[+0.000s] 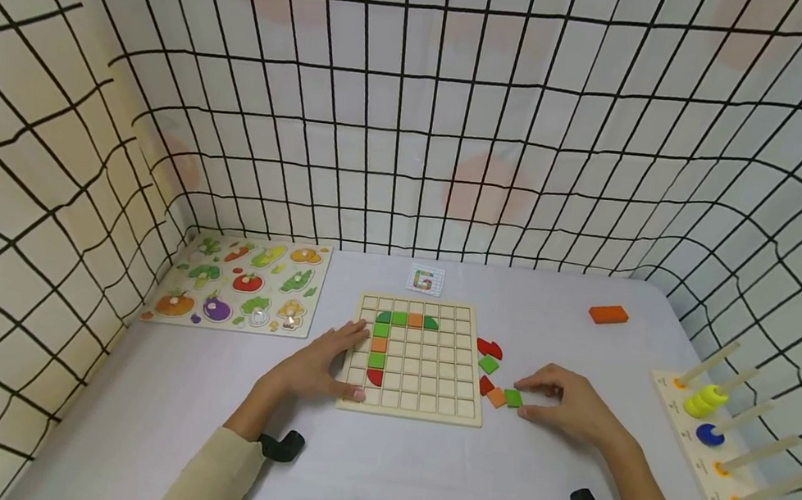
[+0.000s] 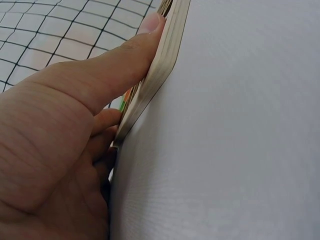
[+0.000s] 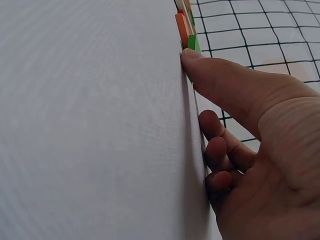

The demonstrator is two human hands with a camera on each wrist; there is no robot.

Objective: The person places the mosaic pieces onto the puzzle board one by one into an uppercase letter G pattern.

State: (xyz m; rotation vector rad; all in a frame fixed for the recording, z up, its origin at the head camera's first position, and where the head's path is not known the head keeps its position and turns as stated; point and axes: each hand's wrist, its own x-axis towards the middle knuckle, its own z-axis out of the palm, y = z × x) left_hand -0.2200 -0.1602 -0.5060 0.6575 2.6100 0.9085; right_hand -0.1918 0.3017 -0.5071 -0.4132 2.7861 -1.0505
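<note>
Head view: right hand (image 1: 569, 405) down on table (image 1: 419, 483), fingertips and thumb pinching green square tile (image 1: 514, 398) in loose pile right of board. Right wrist view confirms thumb (image 3: 215, 75) touching green tile (image 3: 194, 44) edge, orange tile (image 3: 182, 29) just beyond. Left hand (image 1: 317, 364) flat against near-left side of wooden grid board (image 1: 427, 410), fingers straight on top, thumb along near edge; left wrist view shows thumb (image 2: 125, 60) pressed to board edge (image 2: 160, 70), steadying, not curled round.

Step judged: picking next tile from pile, placing not yet done. Next move likely calls for lifting green tile clear of orange neighbour, carrying left over board, dropping squarely into an empty cell, left hand holding board still.

Board pale wood, square cells, mid-table. Filled so far: top row green quarter, green, orange, green quarter; column down left side green, orange, green, red quarter at bottom. Rest of cells empty. Loose pieces right of board: red curved piece (image 1: 490, 348), green square (image 1: 488, 365), red piece (image 1: 485, 385), orange square (image 1: 496, 397).
</note>
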